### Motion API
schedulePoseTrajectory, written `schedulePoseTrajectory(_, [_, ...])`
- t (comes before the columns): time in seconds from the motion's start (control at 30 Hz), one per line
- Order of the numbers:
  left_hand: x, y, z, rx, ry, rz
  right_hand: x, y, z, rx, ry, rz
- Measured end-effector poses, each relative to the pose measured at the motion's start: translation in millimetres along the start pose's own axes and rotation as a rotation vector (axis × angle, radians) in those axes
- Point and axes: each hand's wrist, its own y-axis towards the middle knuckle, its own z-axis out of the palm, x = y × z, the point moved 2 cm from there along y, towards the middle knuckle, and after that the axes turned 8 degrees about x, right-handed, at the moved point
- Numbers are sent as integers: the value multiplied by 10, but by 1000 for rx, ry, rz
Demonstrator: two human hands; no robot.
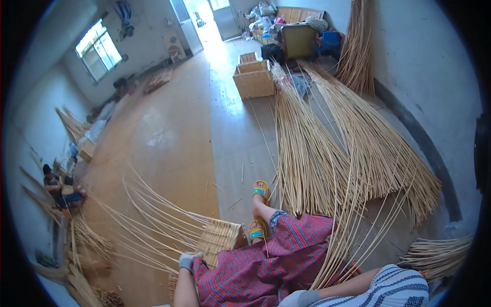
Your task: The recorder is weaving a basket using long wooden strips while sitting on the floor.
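A partly woven wicker basket (219,236) leans against my lap, with long loose rods (153,215) fanning out from it to the left. My left hand (188,261), in a pale grey glove, is closed at the basket's near left edge; its fingertips are partly hidden. At the lower edge, my right hand (299,298), gloved too, rests low against the red checked apron (261,271). Its fingers are cut off from view, so what it holds, if anything, is hidden. Several long rods (335,250) lie across the right side of my lap.
Large bundles of rods (317,158) spread over the floor ahead and right; another bundle (440,256) lies at the right. Woven boxes (254,82) stand farther off. Far left, another person (62,189) sits beside more rods. A chair (298,41) stands by the back wall.
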Motion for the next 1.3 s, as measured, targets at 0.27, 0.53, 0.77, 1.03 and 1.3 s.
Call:
schedulePoseTrajectory(0.27, [-701, -909, -662, -452, 90, 362, -204, -40, 268, -100, 107, 44])
schedulePoseTrajectory(0.53, [-1916, -2370, -1432, -872, 197, 638, 1155, -254, 198, -96, -463, 227])
schedulePoseTrajectory(0.77, [-2581, -3165, -779, -1082, 330, 1038, 1046, -299, 181, 31, -329, 208])
schedulePoseTrajectory(1.03, [-2220, -3165, 842, -864, 560, 932, 940, -190, 150, -22, -402, 187])
schedulePoseTrajectory(1.3, [-2096, -3187, 1211, -609, 392, 881, 878, -260, 97, -9, -372, 160])
